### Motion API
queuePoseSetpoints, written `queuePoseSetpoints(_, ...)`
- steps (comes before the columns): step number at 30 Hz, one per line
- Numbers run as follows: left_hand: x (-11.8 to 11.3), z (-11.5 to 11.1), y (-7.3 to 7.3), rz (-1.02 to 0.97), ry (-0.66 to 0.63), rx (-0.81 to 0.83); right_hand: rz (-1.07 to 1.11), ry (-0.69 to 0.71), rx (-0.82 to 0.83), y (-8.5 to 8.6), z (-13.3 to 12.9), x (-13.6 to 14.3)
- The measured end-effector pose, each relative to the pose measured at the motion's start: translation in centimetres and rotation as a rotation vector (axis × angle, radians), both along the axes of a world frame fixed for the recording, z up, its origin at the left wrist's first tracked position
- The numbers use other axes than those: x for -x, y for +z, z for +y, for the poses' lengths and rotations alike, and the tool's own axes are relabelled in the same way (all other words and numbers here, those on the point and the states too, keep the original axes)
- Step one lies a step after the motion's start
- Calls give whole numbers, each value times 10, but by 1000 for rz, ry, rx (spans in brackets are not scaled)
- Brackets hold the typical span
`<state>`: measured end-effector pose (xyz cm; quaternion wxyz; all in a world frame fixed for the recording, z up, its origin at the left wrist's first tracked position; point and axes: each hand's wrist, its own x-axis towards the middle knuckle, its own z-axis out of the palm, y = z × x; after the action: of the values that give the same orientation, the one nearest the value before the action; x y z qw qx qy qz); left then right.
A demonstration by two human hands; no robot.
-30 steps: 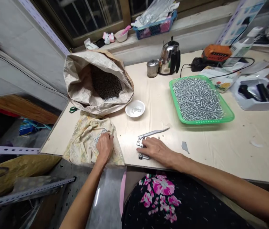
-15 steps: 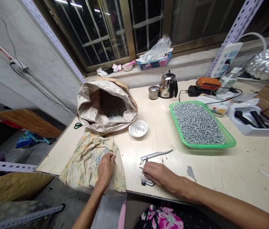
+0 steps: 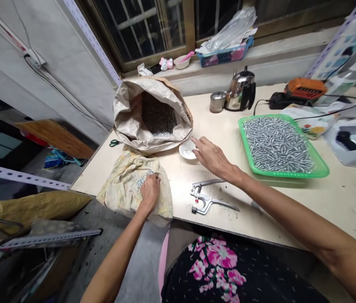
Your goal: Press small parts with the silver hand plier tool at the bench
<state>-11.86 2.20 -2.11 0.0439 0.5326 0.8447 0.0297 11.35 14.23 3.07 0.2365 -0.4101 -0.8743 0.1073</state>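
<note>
My left hand (image 3: pixel 150 189) rests on a patterned yellowish cloth (image 3: pixel 122 181). Its fingers are curled together at a small heap of silvery metal pins (image 3: pixel 140 181); what is between the fingertips is hidden. My right hand (image 3: pixel 212 158) reaches to the rim of a small white bowl (image 3: pixel 186 155), where a few pins lie. Its finger and thumb are apart at the bowl's right edge, and I see nothing held in them. Below my right forearm, a silver plier-like hand press (image 3: pixel 207 202) lies on the table with its handles spread.
A paper sack (image 3: pixel 127 122) full of small metal pieces leans open behind the cloth, near green-handled scissors (image 3: pixel 114 143). At right stands a green tray (image 3: pixel 291 173) heaped with pins. A metal teapot (image 3: pixel 242 90), lidded tin (image 3: pixel 217 102) and orange battery (image 3: pixel 305 90) are farther back.
My right hand has left the hand press and moved up and away to the white bowl. My left hand stays at the pins on the cloth. The camera view has shifted.
</note>
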Motion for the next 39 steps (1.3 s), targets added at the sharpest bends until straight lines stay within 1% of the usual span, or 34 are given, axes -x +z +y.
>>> queuePoseSetpoints(2, 1, -2, 0, 19, -17, 14, -26, 77, 22, -8, -24, -19)
queuePoseSetpoints(4, 4, -4, -1, 39, -48, 24, -71, 151, 103, -19, -52, -43)
queuePoseSetpoints(7, 11, -9, -4, 76, -110, 48, -106, 181, 224, -38, -89, -74)
queuePoseSetpoints(10, 18, -16, -3, 89, -157, 79, -135, 163, 250, -56, -110, -90)
queuePoseSetpoints(12, 20, -21, 3, 48, -157, 39, -134, 136, 233, -67, -115, -94)
queuePoseSetpoints(14, 16, -27, 13, -75, -140, -68, -119, 130, 196, -74, -116, -94)
queuePoseSetpoints(16, 3, -32, 23, -312, -94, -161, -122, 146, 140, -78, -113, -95)
queuePoseSetpoints(17, -7, -34, 27, -469, -60, -172, -132, 150, 108, -79, -111, -95)
queuePoseSetpoints(19, -31, -37, 32, -786, 18, -131, -155, 139, 44, -79, -107, -97)
queuePoseSetpoints(20, -44, -38, 32, -913, 48, -99, -164, 127, 14, -78, -105, -98)
queuePoseSetpoints(21, -56, -37, 31, -1004, 68, -70, -172, 115, -16, -78, -103, -100)
queuePoseSetpoints(23, -78, -35, 26, -1093, 84, -32, -184, 93, -80, -77, -101, -103)
queuePoseSetpoints(26, -97, -31, 16, -1120, 73, -2, -200, 64, -172, -77, -101, -106)
queuePoseSetpoints(28, -102, -27, 9, -1123, 53, 9, -208, 49, -207, -78, -102, -106)
queuePoseSetpoints(31, -106, -24, 0, -1092, 30, 29, -210, 39, -206, -81, -102, -106)
queuePoseSetpoints(34, -109, -22, -5, -974, -24, 37, -200, 35, -174, -84, -100, -106)
queuePoseSetpoints(39, -109, -24, -6, -697, -195, -32, -196, 32, -106, -86, -99, -105)
